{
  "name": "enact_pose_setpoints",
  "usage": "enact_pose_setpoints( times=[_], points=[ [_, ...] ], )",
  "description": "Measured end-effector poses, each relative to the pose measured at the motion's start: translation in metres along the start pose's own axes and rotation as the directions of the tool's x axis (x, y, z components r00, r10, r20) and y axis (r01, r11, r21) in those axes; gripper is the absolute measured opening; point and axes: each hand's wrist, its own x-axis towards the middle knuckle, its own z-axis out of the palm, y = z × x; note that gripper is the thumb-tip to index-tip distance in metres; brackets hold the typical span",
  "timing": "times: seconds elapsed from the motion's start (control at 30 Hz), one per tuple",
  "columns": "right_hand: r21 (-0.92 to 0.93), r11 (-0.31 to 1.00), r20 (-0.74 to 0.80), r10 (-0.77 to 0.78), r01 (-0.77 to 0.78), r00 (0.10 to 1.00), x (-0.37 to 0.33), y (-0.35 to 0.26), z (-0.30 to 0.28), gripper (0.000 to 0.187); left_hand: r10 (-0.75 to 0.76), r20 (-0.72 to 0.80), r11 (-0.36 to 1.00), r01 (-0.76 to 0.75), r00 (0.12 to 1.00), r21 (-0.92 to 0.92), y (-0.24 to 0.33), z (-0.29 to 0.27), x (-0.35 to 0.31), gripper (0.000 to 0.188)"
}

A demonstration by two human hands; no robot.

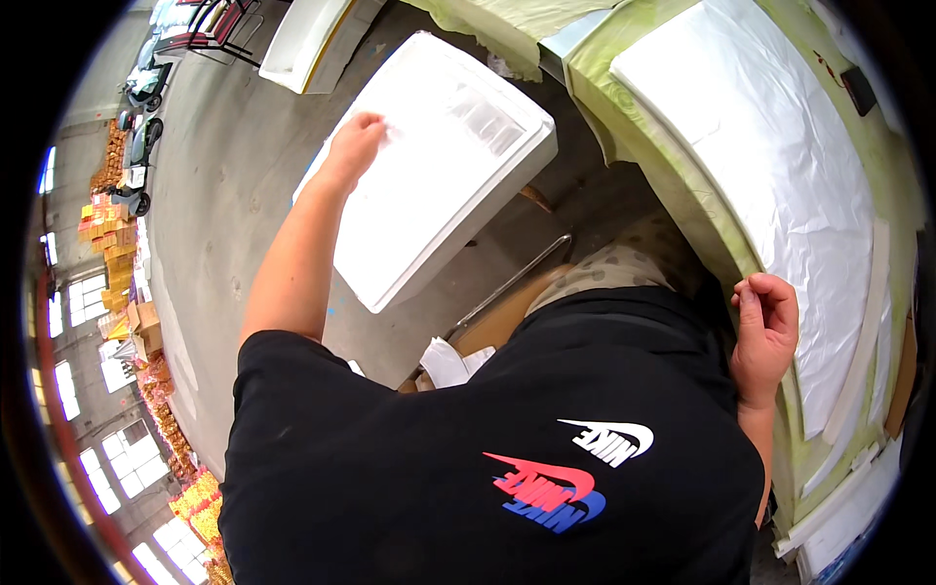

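The person's left hand (356,144) reaches far forward and lies on top of a big white rectangular foam box (434,166), close to its upper left edge. The fingers look loosely bent, with the tips pressed on the flat lid, and they pinch nothing that can be seen. The box stands on the grey concrete floor (229,175) ahead of the person and somewhat to the left, and its long axis runs from the lower left to the upper right of the view. Most of the box therefore stretches to the right of the left hand and back toward the body. The left hand is clearly the nearer one, as it touches the lid, while the right hand (765,331) is well apart from the box. The right hand is curled, with fingers bent toward the palm, at the near edge of a desk draped in pale green cloth (673,171); whether it grips the cloth cannot be told. A crinkled white plastic sheet (780,156) lies over that desk. Between the box and the body sits a brown cardboard piece (507,312) with crumpled white paper (448,363) beside it.
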Motion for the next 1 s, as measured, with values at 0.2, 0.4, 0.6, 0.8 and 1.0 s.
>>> enact_pose_setpoints(
  times=[0.2, 0.4, 0.6, 0.8, 1.0],
  points=[
    [0.025, 0.999, 0.066, 0.023, -0.025, 0.998, 0.004, 0.001, 0.006, 0.012, -0.144, 0.047, 0.951, 0.125, 0.988, 0.284, -0.082, 0.019, 0.042, 0.036],
    [0.013, 1.0, 0.064, 0.027, -0.028, 0.998, 0.004, 0.0, 0.003, 0.012, -0.073, -0.079, 0.926, 0.098, 0.994, 0.364, -0.115, 0.046, 0.041, 0.058],
    [0.019, 1.0, 0.017, -0.018, 0.017, 1.0, 0.001, -0.003, 0.0, 0.014, -0.072, -0.058, 0.901, 0.09, 0.996, 0.425, -0.105, 0.054, 0.038, 0.069],
    [-0.79, 0.598, -0.244, -0.513, 0.138, 0.823, 0.009, -0.02, -0.096, 0.025, 0.226, -0.161, 0.973, -0.229, 0.961, 0.001, -0.124, 0.047, 0.041, 0.052],
    [-0.859, 0.167, -0.51, -0.191, -0.484, 0.839, -0.047, -0.017, -0.216, 0.05, 0.581, -0.091, 0.692, -0.549, 0.809, -0.469, 0.063, 0.082, -0.013, 0.033]
  ],
)
